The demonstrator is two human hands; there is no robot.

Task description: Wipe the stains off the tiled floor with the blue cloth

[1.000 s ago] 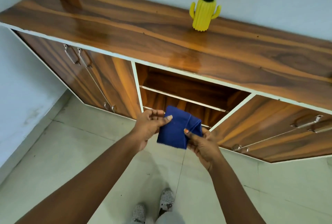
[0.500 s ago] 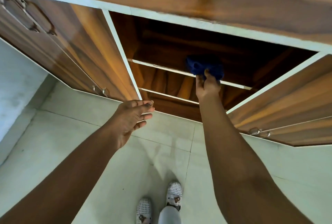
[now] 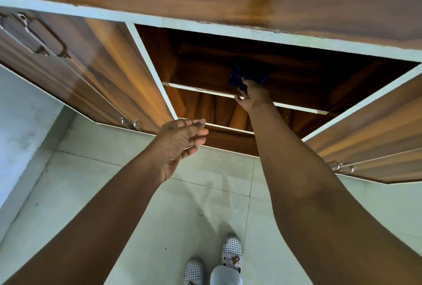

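Note:
The blue cloth (image 3: 237,74) lies bunched in the dark open compartment of the wooden cabinet, on the upper shelf (image 3: 201,89). My right hand (image 3: 252,95) reaches into that compartment with its fingers on the cloth's near side; part of the cloth is lost in shadow. My left hand (image 3: 180,145) hovers empty in front of the cabinet's lower edge, fingers spread and apart. Pale tiled floor (image 3: 91,193) lies below, with faint smears near the middle (image 3: 205,202).
Closed cabinet doors with metal handles (image 3: 41,40) flank the open compartment at left and right (image 3: 365,138). The countertop edge (image 3: 205,26) overhangs above. A white wall (image 3: 20,113) borders the left. My two spotted shoes (image 3: 230,252) stand on the floor below.
Both hands held the folded cloth in front of the cabinet; my left hand let go and my right hand carried the cloth up into the open compartment. The camera tilted closer.

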